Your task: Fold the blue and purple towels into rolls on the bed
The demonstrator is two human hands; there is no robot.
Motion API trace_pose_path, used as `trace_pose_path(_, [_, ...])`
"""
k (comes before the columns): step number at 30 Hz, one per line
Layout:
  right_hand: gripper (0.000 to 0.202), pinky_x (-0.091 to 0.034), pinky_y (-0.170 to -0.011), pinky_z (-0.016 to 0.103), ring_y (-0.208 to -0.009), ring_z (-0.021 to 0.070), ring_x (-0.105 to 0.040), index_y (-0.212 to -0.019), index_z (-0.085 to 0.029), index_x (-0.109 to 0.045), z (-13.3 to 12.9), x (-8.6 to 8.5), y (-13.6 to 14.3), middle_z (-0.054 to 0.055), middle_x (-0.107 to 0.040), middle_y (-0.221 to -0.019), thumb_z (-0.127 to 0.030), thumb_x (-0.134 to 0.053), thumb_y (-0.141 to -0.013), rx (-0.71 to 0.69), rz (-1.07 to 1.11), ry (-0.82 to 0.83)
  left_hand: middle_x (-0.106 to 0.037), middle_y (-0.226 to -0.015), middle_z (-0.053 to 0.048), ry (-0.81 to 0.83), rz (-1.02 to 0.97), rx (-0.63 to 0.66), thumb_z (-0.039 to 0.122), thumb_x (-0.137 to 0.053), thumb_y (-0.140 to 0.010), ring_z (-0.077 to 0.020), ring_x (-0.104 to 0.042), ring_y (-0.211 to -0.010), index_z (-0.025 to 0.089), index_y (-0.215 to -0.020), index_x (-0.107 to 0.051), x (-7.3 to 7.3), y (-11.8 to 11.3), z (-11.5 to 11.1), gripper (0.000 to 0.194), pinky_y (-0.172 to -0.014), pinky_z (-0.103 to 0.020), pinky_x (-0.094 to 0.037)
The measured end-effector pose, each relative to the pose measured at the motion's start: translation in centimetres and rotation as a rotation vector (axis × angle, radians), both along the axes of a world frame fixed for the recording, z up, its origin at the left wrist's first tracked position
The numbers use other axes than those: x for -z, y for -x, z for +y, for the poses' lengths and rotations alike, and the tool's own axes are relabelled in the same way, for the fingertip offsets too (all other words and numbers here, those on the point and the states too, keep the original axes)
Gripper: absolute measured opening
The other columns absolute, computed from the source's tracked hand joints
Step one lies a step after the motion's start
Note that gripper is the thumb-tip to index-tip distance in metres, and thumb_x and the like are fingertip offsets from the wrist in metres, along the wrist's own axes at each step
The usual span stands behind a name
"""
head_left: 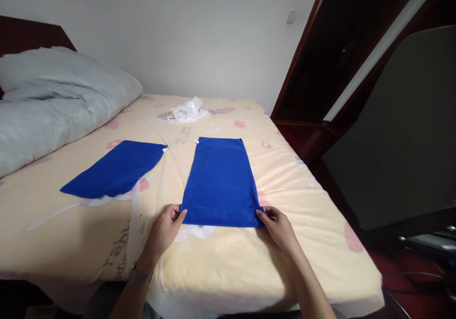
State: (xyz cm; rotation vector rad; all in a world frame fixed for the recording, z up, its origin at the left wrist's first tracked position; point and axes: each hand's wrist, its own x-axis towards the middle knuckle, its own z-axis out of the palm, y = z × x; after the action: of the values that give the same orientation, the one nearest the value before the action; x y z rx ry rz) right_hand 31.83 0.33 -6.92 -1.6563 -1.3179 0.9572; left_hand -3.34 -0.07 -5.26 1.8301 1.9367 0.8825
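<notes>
A blue cloth (pixel 223 178) lies flat on the patterned bed sheet, its near edge folded over in a narrow band. My left hand (pixel 166 226) pinches the near left corner of that band between thumb and fingers. At the near right corner, my right hand (pixel 276 224) pinches the cloth the same way. A small white tag shows at the cloth's far left corner. To the left, a second blue cloth (pixel 116 169) lies on the sheet, untouched, with a white tag at its far right corner.
A crumpled white plastic bag (pixel 188 110) sits on the bed beyond the cloths. The grey quilt (pixel 60 98) is bunched at the left. Dark furniture (pixel 302 72) stands beyond the bed's right edge, and a white wall (pixel 199 38) is behind.
</notes>
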Motion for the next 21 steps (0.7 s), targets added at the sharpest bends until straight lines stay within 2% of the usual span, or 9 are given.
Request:
trace_pose_path(6, [0.044,-0.049,-0.066,0.03,-0.074,0.0224,-0.066,-0.094,-0.022,-0.054,0.1,0.7,0.0,0.003,-0.068,-0.082,-0.059,-0.071,-0.076,0.072,0.132,-0.103,-0.055,-0.064,0.004,0.04,-0.011,-0.019,0.054,-0.047,-0.09,-0.0147,-0.056,-0.061,0.024,-0.077,-0.046,-0.3,-0.3,-0.1,0.033,-0.06,-0.024,-0.039])
trace_pose_path(11, [0.037,-0.038,-0.056,0.026,-0.059,0.0179,-0.055,-0.094,-0.024,-0.053,-0.4,-0.2,-0.4,-0.003,-0.058,-0.064,-0.058,-0.063,-0.084,0.04,-0.003,-0.107,-0.049,-0.057,0.006,0.031,-0.011,-0.056,0.054,-0.047,-0.09,-0.014,-0.052,-0.054,0.024,-0.073,-0.041,-0.3,-0.5,0.0,0.035,-0.056,-0.024,-0.036])
trace_pose_path(15, [0.031,-0.03,-0.052,0.025,-0.051,0.0161,-0.045,-0.09,-0.026,-0.047,-1.0,-0.8,-1.1,-0.008,-0.045,-0.055,-0.055,-0.057,-0.087,-0.046,-0.077,-0.057,-0.049,-0.055,0.006,0.031,0.014,-0.017,0.049,-0.049,-0.089,-0.0136,-0.053,-0.052,0.024,-0.071,-0.039,-0.7,-0.4,-0.6,0.033,-0.055,-0.023,-0.036])
trace_pose_path(19, [0.023,-0.035,-0.057,0.028,-0.06,0.0199,-0.055,-0.084,-0.026,-0.05,-1.5,-1.5,-1.5,-0.002,-0.059,-0.065,-0.048,-0.053,-0.09,-0.123,-0.354,0.129,-0.055,-0.057,0.006,0.075,0.221,0.009,0.041,-0.055,-0.087,-0.0156,-0.057,-0.052,0.024,-0.084,-0.047,-1.2,-0.2,-1.3,0.018,-0.053,-0.024,-0.035])
trace_pose_path(21, [0.022,-0.038,-0.06,0.03,-0.067,0.0224,-0.059,-0.083,-0.026,-0.053,-1.9,-2.3,-1.8,0.001,-0.063,-0.074,-0.047,-0.053,-0.091,-0.083,-0.492,0.118,-0.058,-0.061,0.003,-0.01,0.341,0.02,0.038,-0.055,-0.089,-0.018,-0.059,-0.058,0.024,-0.088,-0.051,-1.7,0.0,-1.4,0.015,-0.057,-0.027,-0.038])
